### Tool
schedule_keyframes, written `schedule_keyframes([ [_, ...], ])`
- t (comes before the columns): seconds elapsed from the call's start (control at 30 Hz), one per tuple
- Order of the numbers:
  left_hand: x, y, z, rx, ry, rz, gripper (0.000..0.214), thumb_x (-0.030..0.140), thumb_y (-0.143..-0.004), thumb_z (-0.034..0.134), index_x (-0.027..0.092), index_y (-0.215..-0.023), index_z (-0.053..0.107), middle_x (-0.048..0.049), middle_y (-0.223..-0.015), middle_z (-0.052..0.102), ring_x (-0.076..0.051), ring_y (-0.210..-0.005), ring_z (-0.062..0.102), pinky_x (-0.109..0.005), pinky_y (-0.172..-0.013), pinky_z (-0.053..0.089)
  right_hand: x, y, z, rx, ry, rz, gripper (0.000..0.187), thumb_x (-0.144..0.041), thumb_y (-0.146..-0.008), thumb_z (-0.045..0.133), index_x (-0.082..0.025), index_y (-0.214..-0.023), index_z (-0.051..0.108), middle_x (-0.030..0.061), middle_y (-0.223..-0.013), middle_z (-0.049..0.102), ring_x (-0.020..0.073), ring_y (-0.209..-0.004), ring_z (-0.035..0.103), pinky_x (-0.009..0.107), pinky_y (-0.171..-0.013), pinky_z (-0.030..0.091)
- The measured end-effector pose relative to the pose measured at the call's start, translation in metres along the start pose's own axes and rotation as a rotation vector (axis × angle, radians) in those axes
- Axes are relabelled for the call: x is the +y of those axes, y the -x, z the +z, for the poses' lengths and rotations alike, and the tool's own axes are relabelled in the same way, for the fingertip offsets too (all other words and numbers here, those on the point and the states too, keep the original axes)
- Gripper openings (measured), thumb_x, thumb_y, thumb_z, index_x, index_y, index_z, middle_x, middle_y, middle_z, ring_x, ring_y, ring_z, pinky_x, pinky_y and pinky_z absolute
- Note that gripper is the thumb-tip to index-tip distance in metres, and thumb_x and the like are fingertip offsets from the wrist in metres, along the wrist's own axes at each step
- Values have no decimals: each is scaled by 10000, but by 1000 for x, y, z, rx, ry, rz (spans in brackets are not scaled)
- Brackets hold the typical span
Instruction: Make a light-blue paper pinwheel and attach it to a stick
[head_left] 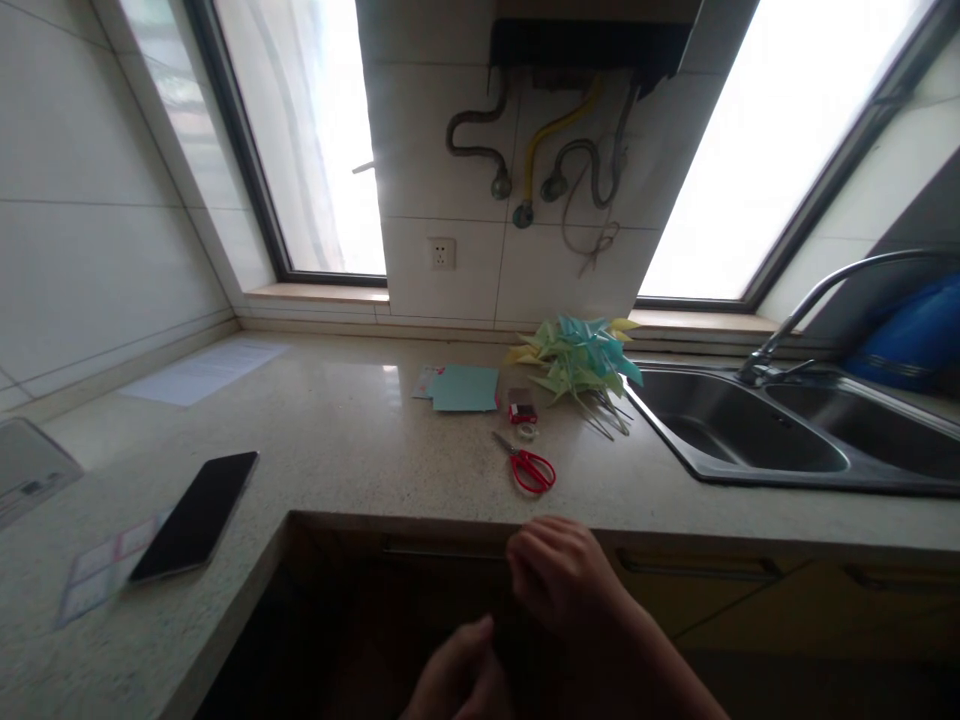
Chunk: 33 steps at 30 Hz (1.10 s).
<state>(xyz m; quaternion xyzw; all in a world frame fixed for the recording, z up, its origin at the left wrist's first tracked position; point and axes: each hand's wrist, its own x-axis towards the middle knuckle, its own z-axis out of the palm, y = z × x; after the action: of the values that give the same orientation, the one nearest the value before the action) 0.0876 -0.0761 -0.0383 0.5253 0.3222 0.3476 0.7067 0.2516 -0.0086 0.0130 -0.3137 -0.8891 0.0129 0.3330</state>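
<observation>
My right hand (pixel 559 570) hangs just in front of the counter edge, its fingers curled into a loose fist; nothing shows in it. Lower down, my left hand (pixel 461 675) is partly cut off by the bottom of the view. Its thumb and fingers look closed, with nothing visible between them. Nearest to the right hand are red-handled scissors (pixel 531 470) lying on the counter. Behind them are a small roll of clear tape (pixel 526 432) and a small red-and-dark box (pixel 522 406). Light-blue paper sheets (pixel 465 388) lie to their left, and a bunch of folded paper flowers (pixel 577 355) to their right.
A double sink (pixel 739 420) with a faucet (pixel 765 365) is set in at the right. On the left part of the counter (pixel 337 460) lie a dark phone (pixel 196 515), a printed card (pixel 105 570) and a white paper sheet (pixel 202 372). Drawer handles (pixel 697 568) sit below the edge.
</observation>
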Motion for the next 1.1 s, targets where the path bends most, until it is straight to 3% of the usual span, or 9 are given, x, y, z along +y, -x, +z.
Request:
schedule_keyframes([
  [0.1,20,2,-29,63,-88,28,405,485,-1022,503,140,-904,678,-36,-816,681,-131,-641,636,-284,-628,553,40,9,-9,92,61,210,170,-133,-941,457,-197,-1018,594,37,-794,676,161,-668,624,278,-634,464],
  [0.23,60,-3,-66,191,-306,120,586,516,-985,544,161,-521,585,-90,-1222,685,-209,-1061,648,-320,-951,492,71,6,-3,126,118,330,249,-170,-949,485,-197,-1179,576,122,-1108,685,248,-1005,648,379,-852,520],
  [0.3,75,-12,-76,196,-420,125,518,516,-996,515,184,-640,692,-84,-1033,749,-223,-1077,656,-322,-916,514,79,-1,5,75,129,335,340,-175,-935,510,-198,-1271,564,139,-1263,642,277,-1152,601,434,-964,490],
  [0.4,88,-26,-85,181,-572,66,493,542,-1029,401,176,-1020,731,-41,-779,747,-146,-558,644,-243,-504,491,86,-8,16,-36,132,324,394,-208,-916,566,-231,-1309,582,119,-1345,620,292,-1209,583,475,-1006,460],
  [0.5,102,-37,-95,136,-769,60,608,578,-1021,390,155,-751,733,-24,-537,657,-149,-456,595,-257,-509,491,92,-8,21,-112,137,329,369,-227,-921,574,-251,-1287,615,101,-1373,620,286,-1235,581,486,-1027,431],
  [0.6,120,-47,-114,172,-979,155,575,498,-1060,333,195,-833,765,-91,-1163,749,-234,-1112,679,-364,-1021,477,99,-2,18,-141,153,369,312,-239,-935,551,-250,-1232,648,102,-1357,632,279,-1223,587,477,-1012,435],
  [0.7,127,-60,-144,192,-1172,185,479,450,-1037,428,232,-1457,507,-92,-1581,448,-259,-1487,350,-473,-1222,235,111,5,9,-166,172,407,284,-272,-937,553,-278,-1196,667,79,-1332,655,281,-1206,597,473,-987,452],
  [0.8,118,-72,-180,213,-1352,136,598,536,-965,547,196,-1456,522,-140,-1652,285,-356,-1559,51,-596,-1232,35,127,12,-3,-169,196,450,272,-285,-946,535,-301,-1179,675,59,-1304,675,273,-1169,621,454,-953,479],
  [1.1,82,-59,-233,167,-1587,129,609,506,-1030,419,229,-1567,347,-110,-1655,277,-319,-1549,170,-553,-1216,248,134,3,0,-13,361,578,247,-278,-940,528,-235,-1149,653,140,-1269,653,349,-1141,600,543,-916,467],
])
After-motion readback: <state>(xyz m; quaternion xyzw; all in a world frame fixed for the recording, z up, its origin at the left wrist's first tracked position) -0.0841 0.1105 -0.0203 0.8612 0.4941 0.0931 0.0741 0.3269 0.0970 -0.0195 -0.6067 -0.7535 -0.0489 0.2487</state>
